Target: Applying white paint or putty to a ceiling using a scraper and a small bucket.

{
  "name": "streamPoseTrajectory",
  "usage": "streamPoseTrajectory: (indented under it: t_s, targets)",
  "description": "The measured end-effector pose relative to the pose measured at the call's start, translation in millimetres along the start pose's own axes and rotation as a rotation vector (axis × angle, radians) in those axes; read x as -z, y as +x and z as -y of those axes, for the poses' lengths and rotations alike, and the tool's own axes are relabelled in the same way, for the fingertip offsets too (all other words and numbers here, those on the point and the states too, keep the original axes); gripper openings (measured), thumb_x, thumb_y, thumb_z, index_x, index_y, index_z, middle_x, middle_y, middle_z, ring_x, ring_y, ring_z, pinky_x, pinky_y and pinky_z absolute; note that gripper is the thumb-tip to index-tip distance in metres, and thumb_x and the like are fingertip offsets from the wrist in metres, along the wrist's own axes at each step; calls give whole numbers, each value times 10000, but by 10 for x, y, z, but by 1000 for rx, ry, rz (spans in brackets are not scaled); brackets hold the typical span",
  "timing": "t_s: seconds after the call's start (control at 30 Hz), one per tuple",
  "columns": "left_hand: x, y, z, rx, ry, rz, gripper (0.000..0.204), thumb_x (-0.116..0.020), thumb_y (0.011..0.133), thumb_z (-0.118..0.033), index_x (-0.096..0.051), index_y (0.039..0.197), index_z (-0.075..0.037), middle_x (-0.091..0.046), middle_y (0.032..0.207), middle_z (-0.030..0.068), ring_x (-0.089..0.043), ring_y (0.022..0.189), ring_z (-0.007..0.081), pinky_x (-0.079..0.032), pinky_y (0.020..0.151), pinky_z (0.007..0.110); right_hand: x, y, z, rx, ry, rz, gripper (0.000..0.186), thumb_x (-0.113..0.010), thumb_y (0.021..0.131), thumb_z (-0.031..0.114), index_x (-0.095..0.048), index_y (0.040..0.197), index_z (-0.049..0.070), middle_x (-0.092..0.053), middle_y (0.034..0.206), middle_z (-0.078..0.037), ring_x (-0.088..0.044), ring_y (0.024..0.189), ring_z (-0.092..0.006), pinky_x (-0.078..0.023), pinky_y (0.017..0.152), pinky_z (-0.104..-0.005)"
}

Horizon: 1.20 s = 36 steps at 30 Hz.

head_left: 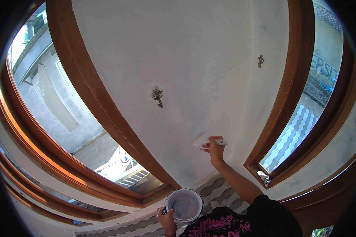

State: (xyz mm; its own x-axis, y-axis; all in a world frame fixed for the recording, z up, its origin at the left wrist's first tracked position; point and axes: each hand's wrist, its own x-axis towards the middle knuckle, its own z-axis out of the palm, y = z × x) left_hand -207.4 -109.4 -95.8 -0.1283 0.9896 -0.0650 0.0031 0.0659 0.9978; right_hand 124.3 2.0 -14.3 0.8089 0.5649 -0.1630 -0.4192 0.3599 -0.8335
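My right hand [215,149] is closed round the handle of a paintbrush [202,140], whose pale bristles meet the white wall [194,59]. The handle's end sticks out on the right of my fingers. Low in the view, my left hand [167,221] grips the rim of a round paint bucket [202,205], thumb over the edge and fingers round the outside. Thin whitish paint shows inside it. The bucket is held close to my body, below and left of the brush. White specks mark my left fingertips.
Brown wooden window frames [81,59] [294,75] border the wall on both sides. Two ornate key-shaped hooks [157,96] [260,61] are fixed to it. A crumpled whitish thing [264,177] lies in the right frame's lower corner. Grey-and-white patterned tiles [221,192] cover the floor.
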Motion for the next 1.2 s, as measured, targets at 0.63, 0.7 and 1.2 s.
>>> streamPoseTrajectory:
  t_s: [0.63, 0.7, 1.2]
  targets:
    - [-131, 140, -1, 105, -90, 82, 285, -708, 623, -10, -561, 867, -11, -586, 807, 43, -548, 745, 174, -445, 732, 307, -1084, -408, 1628, 348, 261, 222, 169, -615, 914, 145, -551, 1011, 24, -641, 897, -141, -673, 685, -213, -606, 683, -350]
    - [-185, 173, -49, 78, -77, 42, 284, -703, 630, -17, -571, 882, -5, -587, 812, 48, -553, 749, 178, -450, 741, 309, -995, -433, 1636, 416, 268, 278, 156, -611, 916, 139, -540, 997, 26, -644, 899, -139, -669, 687, -211, -599, 674, -351]
    - [-1265, 129, -575, 71, -86, 221, 190, -667, 699, 41, -594, 868, -8, -637, 889, 70, -597, 854, 170, -473, 809, 307, -724, 139, 1602, 125, 471, 237, 146, -653, 878, 126, -568, 912, 12, -641, 834, -125, -655, 660, -188, -542, 520, -299]
